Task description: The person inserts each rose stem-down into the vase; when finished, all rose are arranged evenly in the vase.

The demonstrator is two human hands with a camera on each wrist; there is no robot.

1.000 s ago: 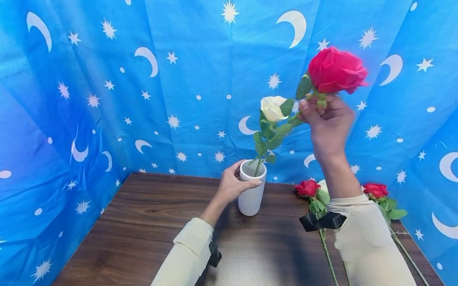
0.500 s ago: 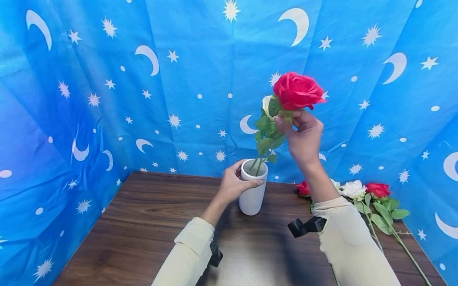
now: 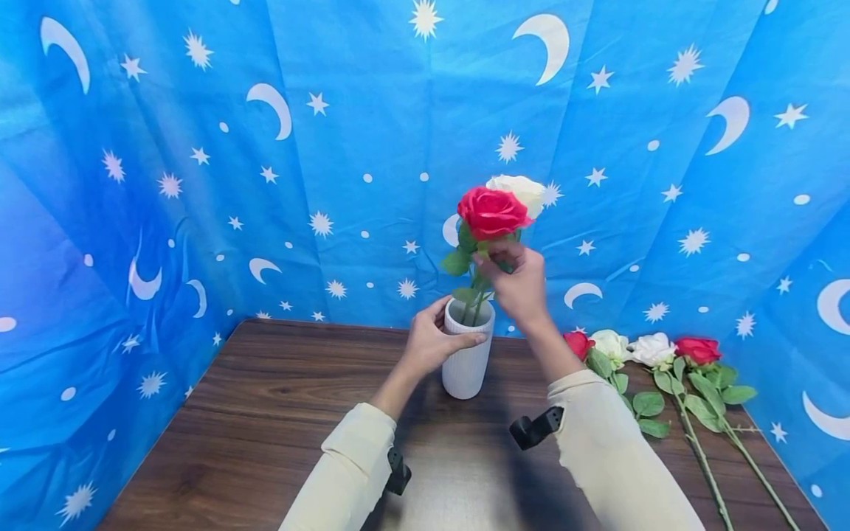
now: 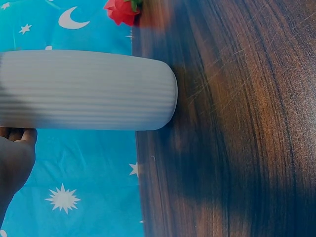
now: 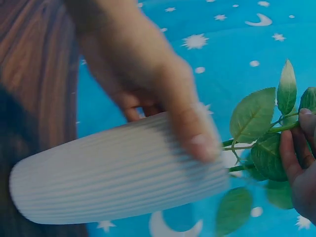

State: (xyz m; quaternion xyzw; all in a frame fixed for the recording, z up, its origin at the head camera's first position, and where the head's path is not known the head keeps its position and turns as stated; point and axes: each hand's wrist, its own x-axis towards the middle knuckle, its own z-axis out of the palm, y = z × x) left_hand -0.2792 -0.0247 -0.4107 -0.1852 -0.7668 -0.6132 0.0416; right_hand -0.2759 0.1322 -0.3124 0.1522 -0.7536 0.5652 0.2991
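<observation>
A white ribbed vase stands upright on the table, and my left hand grips it near the rim, thumb across its front. Just above the vase, my right hand pinches the stem of a red rose below its bloom. The rose's stem runs down into the vase mouth. Behind it a white rose also stands in the vase, partly covered by the red bloom. The right wrist view shows green leaves between the vase rim and my right fingers.
On the right of the dark wooden table lie several loose roses, among them a white rose and a red rose. A blue cloth with moons and stars hangs behind the table and at both sides.
My right hand has moved left and down with the red rose, bringing its stem into the vase and its bloom in front of the white rose. My left hand has stayed on the vase.
</observation>
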